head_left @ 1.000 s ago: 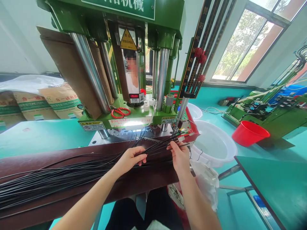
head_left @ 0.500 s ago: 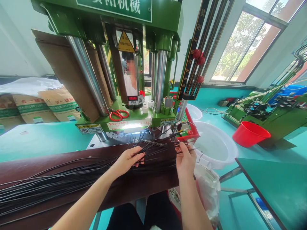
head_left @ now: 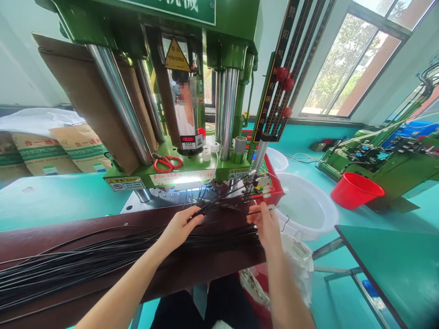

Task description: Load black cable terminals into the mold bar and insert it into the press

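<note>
A tall green press machine with chromed steel columns (head_left: 192,91) fills the upper centre of the frame. Below it, a long bundle of thin black cables (head_left: 85,260) lies across the dark brown board (head_left: 68,228) from lower left to centre. The cables look light, limp and smooth, likely best gripped near their ends. The left hand (head_left: 180,226) pinches several strands. The right hand (head_left: 266,224), right of centre, grasps the cable tips between its fingers.
</note>
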The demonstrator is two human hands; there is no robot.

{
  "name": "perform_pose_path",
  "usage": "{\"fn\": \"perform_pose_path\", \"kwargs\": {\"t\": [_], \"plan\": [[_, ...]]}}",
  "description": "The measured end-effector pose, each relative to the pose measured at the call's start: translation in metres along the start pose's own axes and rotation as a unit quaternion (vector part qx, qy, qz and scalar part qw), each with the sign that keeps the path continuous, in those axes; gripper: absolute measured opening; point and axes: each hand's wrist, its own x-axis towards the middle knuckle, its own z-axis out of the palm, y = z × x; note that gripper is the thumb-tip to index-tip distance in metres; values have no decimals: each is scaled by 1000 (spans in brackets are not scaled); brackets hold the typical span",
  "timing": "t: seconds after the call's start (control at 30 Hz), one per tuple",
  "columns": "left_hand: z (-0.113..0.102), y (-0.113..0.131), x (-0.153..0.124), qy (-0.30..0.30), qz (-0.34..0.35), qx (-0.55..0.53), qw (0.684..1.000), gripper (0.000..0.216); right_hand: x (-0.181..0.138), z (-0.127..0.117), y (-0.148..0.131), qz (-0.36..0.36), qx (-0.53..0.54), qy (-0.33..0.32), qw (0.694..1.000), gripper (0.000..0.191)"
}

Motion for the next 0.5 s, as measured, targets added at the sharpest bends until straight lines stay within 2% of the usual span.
{"fn": "perform_pose_path", "kwargs": {"t": [0.03, 0.07, 0.1, 0.13, 0.17, 0.2, 0.23, 0.3, 0.33, 0.4, 0.5], "plan": [[0, 0, 1, 16, -2, -8, 1000, 29, -3, -10, -2, 47, -108, -50, 992, 54], [0, -1, 1, 24, -5, -19, 1000, 30, -6, -19, -4, 99, -222, -107, 964, 62], [-1, -1, 1, 28, -7, -28, 999, 30, -11, -27, -8, 143, -320, -162, 923, 67], [-1, -1, 1, 26, -7, -33, 999, 31, -16, -32, -12, 167, -381, -211, 884, 69], [-2, -1, 0, 22, -6, -32, 999, 31, -21, -33, -16, 176, -398, -252, 864, 69], [-2, 0, -1, 17, -2, -25, 1000, 30, -26, -32, -19, 170, -371, -283, 868, 67], [-2, 1, -2, 13, 4, -16, 1000, 29, -31, -26, -20, 156, -312, -303, 887, 61], [0, 3, -7, 0, 20, 11, 1000, 28, -36, -8, -17, 112, -153, -310, 932, 54], [2, 4, -10, -7, 29, 28, 999, 27, -36, 3, -14, 87, -77, -303, 946, 57], [8, 8, -20, -16, 40, 62, 997, 25, -32, 21, -8, 42, 51, -277, 959, 57], [15, 15, -39, -37, 7, 98, 994, 23, -21, 32, -5, 0, 155, -234, 960, 29]]}}
